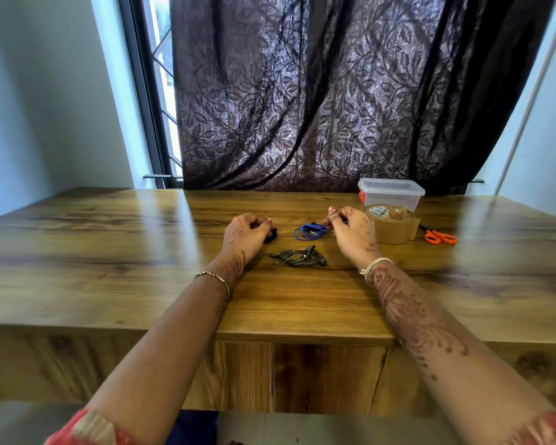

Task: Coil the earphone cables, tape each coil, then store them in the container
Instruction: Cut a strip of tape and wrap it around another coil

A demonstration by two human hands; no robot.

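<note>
On my feed the left hand [247, 234] has its fingers curled round a black earphone bundle [273, 235] on the worktop [109, 258]. A loose dark cable [299, 256] lies nearer me. The right hand [350, 228] has its fingers pinching the blue coil [312, 231] at its right edge. The tape roll [394, 231], lidded container [390, 192] and scissors [440, 236] sit further right.

Red sleeves [87, 427], henna patterns [408, 313], bangles [217, 279].

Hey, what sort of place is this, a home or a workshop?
Most likely a room in a home: a wooden table stands before a window hung with a dark leaf-patterned curtain, and a plastic container, tape roll and orange scissors sit on it.
</note>
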